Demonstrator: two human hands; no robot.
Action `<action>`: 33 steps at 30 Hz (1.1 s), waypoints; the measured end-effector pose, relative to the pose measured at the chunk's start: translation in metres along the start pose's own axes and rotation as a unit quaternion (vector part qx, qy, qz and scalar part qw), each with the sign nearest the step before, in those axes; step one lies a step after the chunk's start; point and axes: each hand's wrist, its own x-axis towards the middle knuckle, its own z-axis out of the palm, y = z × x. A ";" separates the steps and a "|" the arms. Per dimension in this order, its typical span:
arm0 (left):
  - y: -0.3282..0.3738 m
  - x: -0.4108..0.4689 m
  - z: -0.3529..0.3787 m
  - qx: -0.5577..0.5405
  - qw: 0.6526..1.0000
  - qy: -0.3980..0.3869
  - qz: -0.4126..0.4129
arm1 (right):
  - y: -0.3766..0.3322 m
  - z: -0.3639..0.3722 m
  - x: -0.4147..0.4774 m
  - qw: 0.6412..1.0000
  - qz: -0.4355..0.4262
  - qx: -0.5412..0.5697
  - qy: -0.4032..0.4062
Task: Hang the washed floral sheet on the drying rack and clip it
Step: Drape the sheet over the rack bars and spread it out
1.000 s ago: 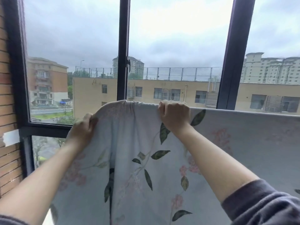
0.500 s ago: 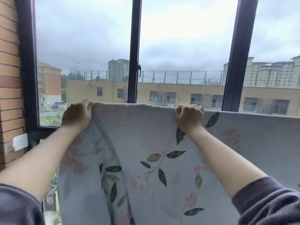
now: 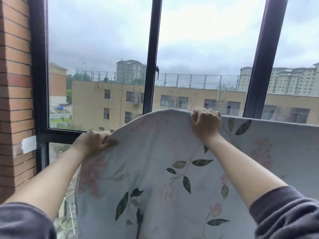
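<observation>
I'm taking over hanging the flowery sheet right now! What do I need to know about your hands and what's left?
Left hand grips the floral sheet at its left edge, lower down.
Right hand grips the sheet's top edge, higher.
The sheet hangs spread before the window frame; whatever bears it is hidden.
Done: sheet lifted up and mostly spread.
Left: level the left corner, then clip it; no clips in view.
</observation>
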 end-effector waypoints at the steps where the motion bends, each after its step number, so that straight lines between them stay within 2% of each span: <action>1: -0.004 -0.002 0.003 0.028 0.999 -0.014 -0.021 | 0.003 0.000 -0.001 1.000 0.000 0.000 0.001; 3: -0.014 -0.003 0.002 0.036 0.995 0.044 -0.082 | 0.006 -0.001 -0.001 1.000 -0.005 0.000 0.004; 6: -0.026 0.009 -0.018 -0.073 0.967 0.210 -0.124 | 0.003 0.000 -0.002 1.000 -0.010 -0.001 0.008; 8: -0.025 0.019 -0.032 -0.169 0.951 0.219 -0.141 | 0.000 0.001 -0.001 1.000 -0.009 -0.001 0.009; 10: -0.029 0.021 -0.031 -0.249 0.929 0.123 -0.243 | -0.004 0.003 -0.001 1.000 -0.007 0.001 0.007; 11: -0.033 0.019 -0.024 -0.291 0.903 0.042 -0.314 | -0.005 0.002 -0.001 1.000 -0.004 -0.001 0.004; 13: -0.037 -0.001 -0.010 -0.367 0.812 -0.152 -0.427 | -0.004 0.002 -0.001 1.000 0.000 -0.001 -0.001; 14: -0.037 -0.013 -0.002 -0.377 0.775 -0.238 -0.448 | -0.003 0.002 -0.001 1.000 0.000 0.000 0.000; 15: -0.037 -0.023 0.005 -0.374 0.753 -0.305 -0.447 | -0.003 0.001 -0.001 1.000 0.000 0.000 0.004; 18: -0.027 -0.041 0.025 -0.367 0.717 -0.423 -0.415 | -0.005 0.001 0.000 1.000 0.006 -0.001 0.006; 21: -0.013 -0.045 0.043 -0.368 0.707 -0.460 -0.392 | -0.008 0.001 -0.001 1.000 0.008 0.004 0.007; 24: 0.002 -0.046 0.057 -0.364 0.711 -0.470 -0.374 | -0.011 0.001 -0.002 1.000 0.010 0.008 0.004; 26: 0.007 -0.050 0.068 -0.365 0.723 -0.451 -0.374 | -0.015 0.000 -0.005 1.000 -0.001 0.012 0.001; 28: 0.009 -0.054 0.082 -0.417 0.716 -0.394 -0.398 | -0.022 0.000 -0.008 0.999 -0.019 0.024 -0.007; 30: 0.002 -0.052 0.093 -0.513 0.674 -0.331 -0.415 | -0.030 0.001 -0.011 0.999 -0.040 0.019 -0.013; 31: -0.001 -0.051 0.092 -0.552 0.639 -0.314 -0.434 | -0.035 0.003 -0.011 0.999 -0.049 0.013 -0.016; 33: -0.009 -0.051 0.081 -0.562 0.603 -0.308 -0.476 | -0.045 0.005 -0.010 0.998 -0.062 0.010 -0.025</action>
